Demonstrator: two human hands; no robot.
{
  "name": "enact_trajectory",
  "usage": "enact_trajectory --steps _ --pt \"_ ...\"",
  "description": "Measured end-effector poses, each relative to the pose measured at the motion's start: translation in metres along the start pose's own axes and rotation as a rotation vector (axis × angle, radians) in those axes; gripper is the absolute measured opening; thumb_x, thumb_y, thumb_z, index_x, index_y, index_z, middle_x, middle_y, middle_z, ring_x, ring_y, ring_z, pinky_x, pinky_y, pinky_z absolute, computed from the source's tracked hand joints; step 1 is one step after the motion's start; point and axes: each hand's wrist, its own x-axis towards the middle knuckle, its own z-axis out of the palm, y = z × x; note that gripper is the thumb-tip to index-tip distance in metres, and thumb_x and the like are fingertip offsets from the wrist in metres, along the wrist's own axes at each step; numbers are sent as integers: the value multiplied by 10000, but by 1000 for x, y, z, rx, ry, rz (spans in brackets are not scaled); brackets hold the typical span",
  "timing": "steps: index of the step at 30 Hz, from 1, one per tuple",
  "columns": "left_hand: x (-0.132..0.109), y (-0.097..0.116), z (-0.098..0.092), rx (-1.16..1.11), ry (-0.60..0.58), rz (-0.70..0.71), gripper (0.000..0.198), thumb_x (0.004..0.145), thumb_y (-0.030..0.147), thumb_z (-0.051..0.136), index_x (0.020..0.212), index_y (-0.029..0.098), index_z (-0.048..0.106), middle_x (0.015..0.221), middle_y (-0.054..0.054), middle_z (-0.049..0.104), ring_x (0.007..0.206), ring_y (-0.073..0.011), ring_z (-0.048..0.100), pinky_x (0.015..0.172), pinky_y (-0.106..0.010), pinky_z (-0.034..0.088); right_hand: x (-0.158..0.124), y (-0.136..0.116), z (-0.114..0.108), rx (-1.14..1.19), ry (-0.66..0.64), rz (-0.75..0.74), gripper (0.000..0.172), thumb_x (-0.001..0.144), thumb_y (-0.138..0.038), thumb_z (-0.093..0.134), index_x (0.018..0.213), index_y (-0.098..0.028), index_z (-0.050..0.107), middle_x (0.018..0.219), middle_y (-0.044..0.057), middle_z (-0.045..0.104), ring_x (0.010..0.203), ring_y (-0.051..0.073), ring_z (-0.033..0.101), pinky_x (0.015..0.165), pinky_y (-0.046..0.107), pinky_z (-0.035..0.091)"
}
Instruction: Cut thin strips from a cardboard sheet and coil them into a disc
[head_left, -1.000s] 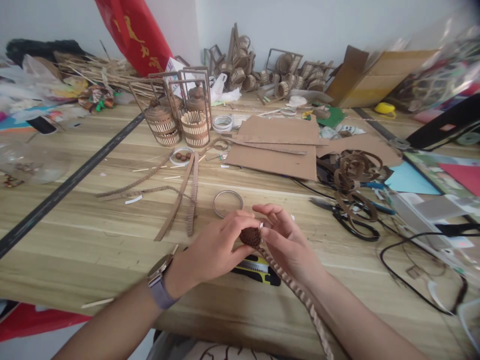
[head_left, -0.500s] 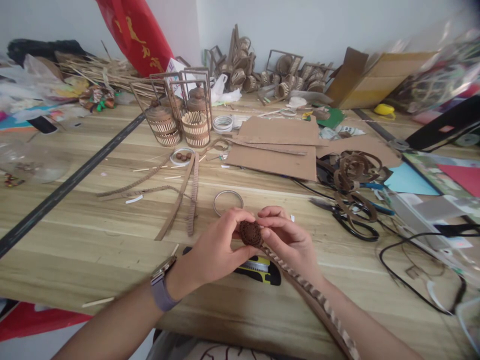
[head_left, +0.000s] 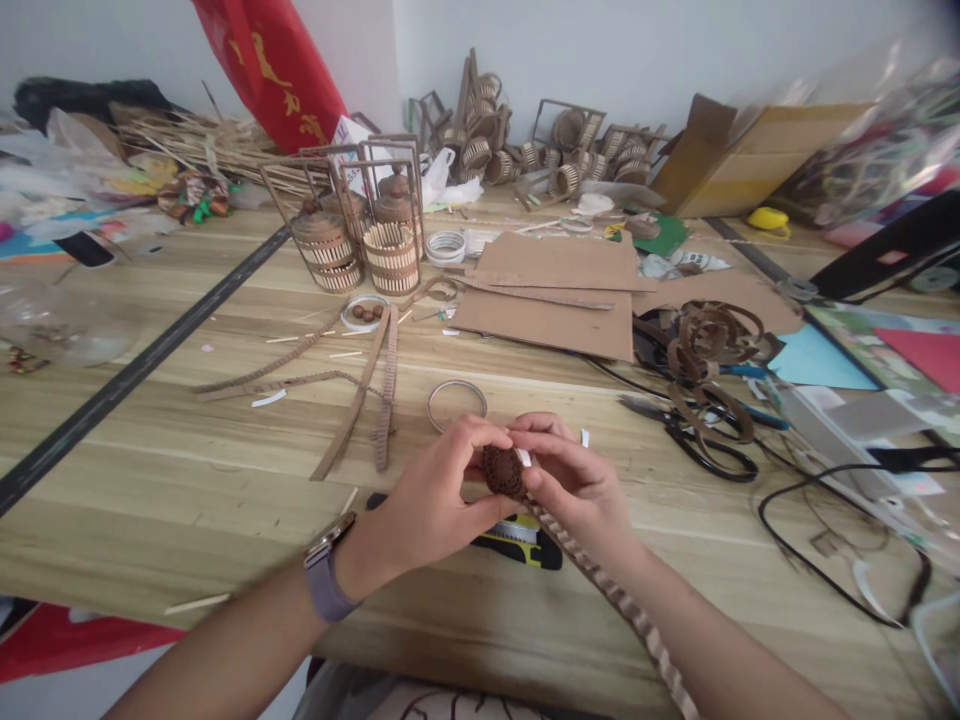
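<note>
Between my two hands is a small, dark brown coil of corrugated cardboard, its ridged edge facing up. My left hand grips its left side between thumb and fingers. On the other side, my right hand pinches the corrugated cardboard strip where it meets the coil; the strip's long tail runs down along my right forearm. A small white piece shows at my right fingertips. Beneath the hands lies a yellow and black utility knife, partly covered. Just beyond them rests a metal ring.
Loose cardboard strips lie ahead to the left, near small lidded baskets with handles. Flat cardboard sheets sit beyond the ring. To the right are scissors, curled brown strips and a black cable.
The coil has tilted and turned slightly, and the strip's tail has shifted left. A white piece now shows by my right fingertips. Both hands keep their hold.
</note>
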Motion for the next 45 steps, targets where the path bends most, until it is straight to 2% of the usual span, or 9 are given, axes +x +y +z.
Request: enact_trajectory --steps 6,9,11,14,18,24,36,45 --pt "4 3 -4 36 -28 19 447 871 151 677 1265 263 498 1143 -39 580 1032 -168 620 866 -302 593 -2 4 0 11 -26 7 388 829 -397 737 1213 -424 686 1120 53 620 1061 217 586 936 418 513" --pt "6 5 -7 118 -69 53 475 876 131 663 1305 260 503 1177 -53 569 1082 -188 601 927 -346 571 -2 0 -4 11 7 53 442 840 -407 723 1274 -408 645 1114 43 628 950 188 610 848 369 543" --pt "7 5 -8 161 -74 48 456 868 112 659 1284 247 532 1163 -55 564 1066 -188 604 933 -352 568 -1 -6 -6 -33 103 58 311 872 -361 691 1182 -368 693 1012 26 665 834 156 624 765 320 547" --pt "8 4 -7 207 -49 17 416 861 96 645 1245 232 561 1112 -50 560 1028 -181 612 916 -344 574 0 -17 -8 -250 190 21 72 888 -270 658 897 -278 729 812 3 690 744 140 630 697 278 527" --pt "8 3 -6 296 -25 26 415 864 92 626 1245 237 549 1099 -48 559 1029 -181 611 909 -339 574 3 -28 -7 -511 104 -21 102 869 -218 637 803 -240 712 766 9 726 712 150 666 653 276 524" --pt "8 6 -4 425 -41 32 411 868 88 629 1233 245 524 1123 -55 565 1042 -191 615 899 -342 572 3 -31 -7 -672 60 -87 112 863 -187 631 808 -241 712 749 6 735 677 152 675 618 280 516" --pt "6 2 -3 522 -81 11 385 882 117 618 1240 225 528 1134 -67 578 1016 -205 643 846 -335 581 4 -29 -12 -812 -31 -174 94 893 -190 629 845 -218 704 719 -7 713 652 148 646 621 298 452" --pt "5 2 -3 529 -106 10 405 881 115 606 1252 244 510 1146 -65 580 1010 -209 653 838 -346 589 3 -28 -11 -870 -53 -181 134 922 -215 574 840 -220 680 727 5 702 666 156 628 643 317 435"
